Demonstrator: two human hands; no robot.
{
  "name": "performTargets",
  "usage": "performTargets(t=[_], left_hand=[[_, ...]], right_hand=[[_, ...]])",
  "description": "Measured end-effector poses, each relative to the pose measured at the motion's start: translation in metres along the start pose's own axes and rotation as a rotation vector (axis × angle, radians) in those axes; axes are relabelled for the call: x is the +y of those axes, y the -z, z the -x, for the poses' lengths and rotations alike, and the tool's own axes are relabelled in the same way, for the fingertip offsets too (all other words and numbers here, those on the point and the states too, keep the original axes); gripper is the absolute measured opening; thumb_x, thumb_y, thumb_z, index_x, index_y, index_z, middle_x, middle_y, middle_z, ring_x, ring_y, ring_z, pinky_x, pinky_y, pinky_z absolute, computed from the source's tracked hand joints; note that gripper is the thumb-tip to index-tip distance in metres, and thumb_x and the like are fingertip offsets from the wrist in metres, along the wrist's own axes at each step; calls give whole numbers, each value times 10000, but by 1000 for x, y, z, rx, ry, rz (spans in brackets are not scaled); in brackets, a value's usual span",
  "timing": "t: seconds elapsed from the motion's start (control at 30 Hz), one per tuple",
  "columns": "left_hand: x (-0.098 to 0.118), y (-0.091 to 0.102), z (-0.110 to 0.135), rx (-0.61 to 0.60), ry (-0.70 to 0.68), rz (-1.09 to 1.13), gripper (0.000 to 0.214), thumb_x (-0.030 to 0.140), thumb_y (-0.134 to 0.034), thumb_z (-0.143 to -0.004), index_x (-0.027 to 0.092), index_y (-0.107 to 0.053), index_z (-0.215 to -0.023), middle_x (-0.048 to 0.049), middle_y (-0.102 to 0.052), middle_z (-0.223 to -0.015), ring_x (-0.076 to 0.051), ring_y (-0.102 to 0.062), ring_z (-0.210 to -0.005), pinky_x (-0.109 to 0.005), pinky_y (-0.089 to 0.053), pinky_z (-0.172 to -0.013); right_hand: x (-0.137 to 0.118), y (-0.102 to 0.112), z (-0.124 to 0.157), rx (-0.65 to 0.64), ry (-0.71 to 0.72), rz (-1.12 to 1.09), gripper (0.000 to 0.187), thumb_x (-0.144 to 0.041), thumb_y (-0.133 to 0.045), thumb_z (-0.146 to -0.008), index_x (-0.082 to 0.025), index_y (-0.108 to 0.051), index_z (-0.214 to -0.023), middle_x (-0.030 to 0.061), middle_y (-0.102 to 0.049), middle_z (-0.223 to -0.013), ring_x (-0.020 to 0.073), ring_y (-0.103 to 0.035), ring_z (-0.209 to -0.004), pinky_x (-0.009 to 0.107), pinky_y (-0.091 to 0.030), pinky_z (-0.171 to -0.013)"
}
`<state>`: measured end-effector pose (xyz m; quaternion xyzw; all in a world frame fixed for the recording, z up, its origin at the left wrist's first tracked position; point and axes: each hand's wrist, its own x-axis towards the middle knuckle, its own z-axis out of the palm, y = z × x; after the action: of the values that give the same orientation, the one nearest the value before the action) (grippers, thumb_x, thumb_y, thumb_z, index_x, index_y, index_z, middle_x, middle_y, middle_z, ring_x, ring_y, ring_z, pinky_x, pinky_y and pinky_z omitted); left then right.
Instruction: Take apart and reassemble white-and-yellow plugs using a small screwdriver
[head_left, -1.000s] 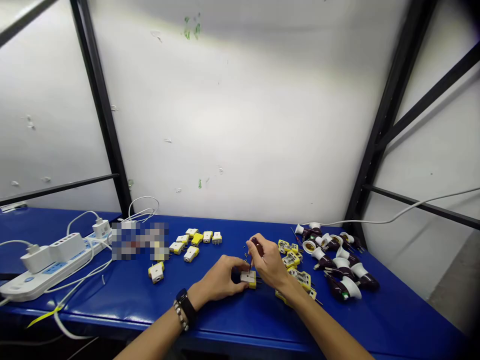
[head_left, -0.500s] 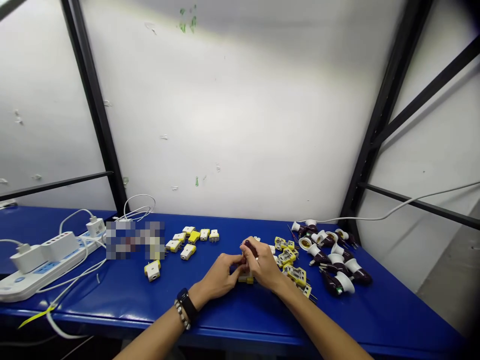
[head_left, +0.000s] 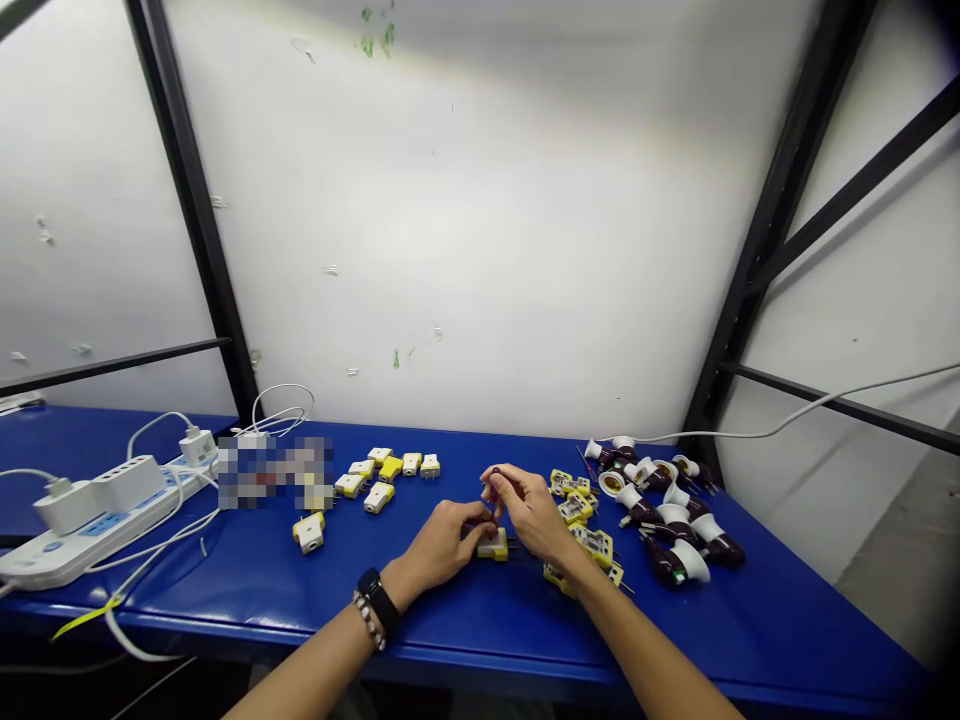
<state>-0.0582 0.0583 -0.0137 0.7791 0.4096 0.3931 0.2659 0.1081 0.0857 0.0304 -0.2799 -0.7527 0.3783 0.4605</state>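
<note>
My left hand [head_left: 442, 545] grips a white and yellow electrical plug [head_left: 493, 546] on the blue table, with its metal prongs pointing right. My right hand [head_left: 529, 510] is just above and to the right of it. Its fingertips pinch a small dark red screwdriver [head_left: 494, 490], which is partly hidden and blurred. A loose heap of opened yellow plug parts [head_left: 581, 530] lies beside my right wrist. Several assembled plugs [head_left: 379, 480] stand further left.
Several white and dark red lamp sockets [head_left: 664, 510] are heaped at the right. A white power strip [head_left: 90, 530] with adapters and cables lies at the left, beside a pixelated patch [head_left: 274, 472]. Black steel uprights [head_left: 780, 230] and a white wall stand behind the blue table [head_left: 450, 610].
My right hand has lifted slightly and moved right, with the screwdriver now pinched in its fingertips. The view has tilted a little, and the plug remains in my left hand.
</note>
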Motion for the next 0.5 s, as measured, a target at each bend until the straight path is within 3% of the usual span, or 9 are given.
performTargets(t=[0.1,0.23,0.3,0.4,0.5], left_hand=[[-1,-2,-1,27,26,6,201,254,-562,-932,168,-728,-858,-38,-769,-837,-170,-697,-721,-240,-523,-693],[-1,-3,-2,52,53,-1,206,292,-605,-917,156,-718,-811,-31,-757,-783,-157,-668,-679,-230,-515,-645],[1,-3,-1,57,31,9,192,281,-591,-924,162,-732,-872,-35,-766,-824,-162,-681,-716,-241,-528,-690],[2,-3,0,78,-12,57,211,252,-549,-939,172,-740,-980,-45,-778,-915,-182,-706,-817,-270,-542,-788],[1,-4,-1,83,29,127,210,283,-566,-928,155,-733,-920,-49,-773,-859,-189,-709,-780,-274,-551,-753]], right_hand=[[1,2,-2,-81,-65,-155,375,-515,-525,-956,-184,-684,-1031,40,-697,-845,120,-558,-578,242,-473,-545],[2,0,-4,71,-59,-149,351,-525,-636,-890,-177,-681,-890,14,-646,-757,110,-521,-548,233,-453,-519],[2,-1,-5,103,-43,-119,387,-544,-592,-913,-173,-688,-856,11,-621,-747,108,-508,-542,238,-451,-519],[3,-1,-5,48,-58,-155,460,-574,-485,-958,-172,-708,-976,23,-633,-807,99,-496,-526,237,-437,-503],[3,-2,-4,3,-86,-195,473,-576,-466,-965,-175,-692,-1071,23,-638,-826,90,-491,-507,228,-413,-481]])
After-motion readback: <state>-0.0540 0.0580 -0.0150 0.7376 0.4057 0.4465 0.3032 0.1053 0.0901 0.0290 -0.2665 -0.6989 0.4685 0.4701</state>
